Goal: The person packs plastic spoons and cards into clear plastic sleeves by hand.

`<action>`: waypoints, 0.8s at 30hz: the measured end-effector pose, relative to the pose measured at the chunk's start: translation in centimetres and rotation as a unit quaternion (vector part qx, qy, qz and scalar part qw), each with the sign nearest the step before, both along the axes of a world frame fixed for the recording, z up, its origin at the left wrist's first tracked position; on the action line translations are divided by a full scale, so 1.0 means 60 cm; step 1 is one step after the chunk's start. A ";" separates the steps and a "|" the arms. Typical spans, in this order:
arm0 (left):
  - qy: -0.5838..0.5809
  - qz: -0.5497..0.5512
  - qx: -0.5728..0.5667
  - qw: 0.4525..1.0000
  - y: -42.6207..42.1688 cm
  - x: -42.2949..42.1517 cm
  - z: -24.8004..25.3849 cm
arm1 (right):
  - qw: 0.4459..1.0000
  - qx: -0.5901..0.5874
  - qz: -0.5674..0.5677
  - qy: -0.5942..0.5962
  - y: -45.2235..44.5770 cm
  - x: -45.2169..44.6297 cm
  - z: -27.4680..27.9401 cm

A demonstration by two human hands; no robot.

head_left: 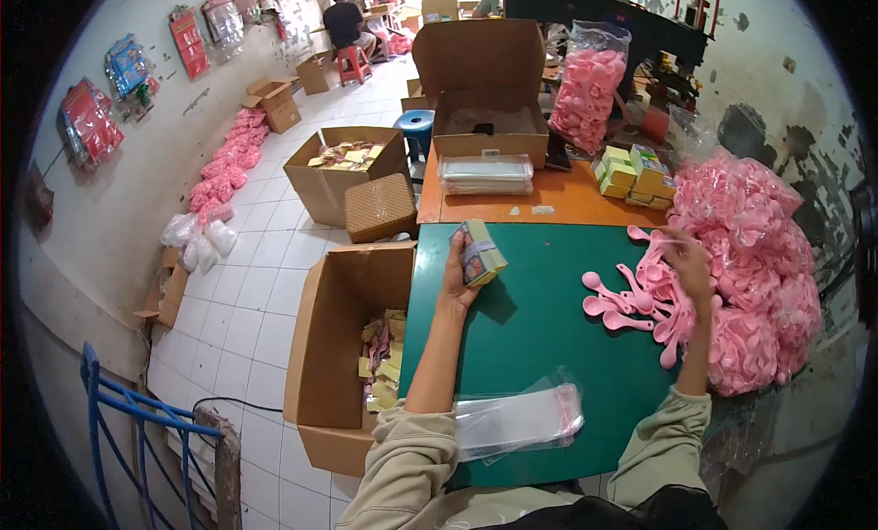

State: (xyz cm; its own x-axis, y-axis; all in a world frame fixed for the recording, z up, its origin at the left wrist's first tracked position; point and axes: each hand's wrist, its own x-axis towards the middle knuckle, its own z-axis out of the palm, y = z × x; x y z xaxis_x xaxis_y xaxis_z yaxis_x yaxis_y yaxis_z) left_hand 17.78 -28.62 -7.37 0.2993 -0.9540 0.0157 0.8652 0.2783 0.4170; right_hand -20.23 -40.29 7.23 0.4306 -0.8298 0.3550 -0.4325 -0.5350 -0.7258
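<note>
My left hand (455, 276) is closed around a banded bundle of printed cards (483, 254) with pale yellow edges, held above the green tabletop (540, 338). Over on the right, my right hand (688, 263) hovers at the upper edge of a loose pile of pink plastic measuring spoons (654, 288). Its fingers look apart and slightly bent, with nothing visible in them. Clear plastic bags (521, 422) lie flat in a stack near the front of the table, by my left forearm.
Bagged pink spoons (745, 265) are heaped along the right edge. An open carton (352, 283) with yellow packets stands left of the table. Behind are an orange tabletop (567, 187), yellow card bundles (631, 175) and an open box (485, 146). A person (347, 22) sits far back.
</note>
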 end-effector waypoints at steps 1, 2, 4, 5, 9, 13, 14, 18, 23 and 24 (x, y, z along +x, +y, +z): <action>-0.036 0.010 0.022 0.999 0.015 -0.012 0.025 | 0.984 0.078 0.118 -0.111 0.015 0.066 -0.046; -0.062 0.014 0.032 0.997 0.015 -0.016 0.021 | 0.988 0.082 0.134 0.002 0.057 0.134 -0.044; -0.117 0.024 0.047 0.992 0.006 -0.017 0.015 | 0.975 0.081 0.205 0.002 0.092 0.215 -0.100; -0.173 0.064 0.066 0.981 0.019 -0.031 0.044 | 0.970 0.094 0.223 -0.012 0.113 0.252 -0.111; -0.207 0.054 0.065 0.975 0.023 -0.040 0.053 | 0.969 -0.012 0.236 -0.066 0.146 0.334 -0.136; -0.213 0.102 0.105 0.966 0.015 -0.038 0.049 | 0.970 -0.054 0.227 -0.074 0.131 0.358 -0.166; -0.228 0.105 0.117 0.961 0.017 -0.039 0.056 | 0.971 -0.034 0.226 -0.072 0.134 0.354 -0.167; -0.256 0.102 0.142 0.951 0.013 -0.046 0.056 | 0.974 -0.137 0.181 -0.024 0.141 0.354 -0.163; -0.290 0.084 0.130 0.944 0.021 -0.062 0.082 | 0.977 -0.160 0.140 -0.030 0.142 0.352 -0.175; -0.313 0.088 0.128 0.937 0.020 -0.064 0.083 | 0.976 -0.175 0.127 -0.028 0.141 0.351 -0.176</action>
State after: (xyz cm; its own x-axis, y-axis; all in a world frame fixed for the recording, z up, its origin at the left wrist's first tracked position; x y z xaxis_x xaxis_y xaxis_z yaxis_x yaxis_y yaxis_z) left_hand 13.93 -27.41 -2.39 0.4616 -0.8869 0.0173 0.3794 0.2151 0.8999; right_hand 0.86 -31.83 -3.36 0.5783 -0.5216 0.6272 -0.2173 -0.8396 -0.4978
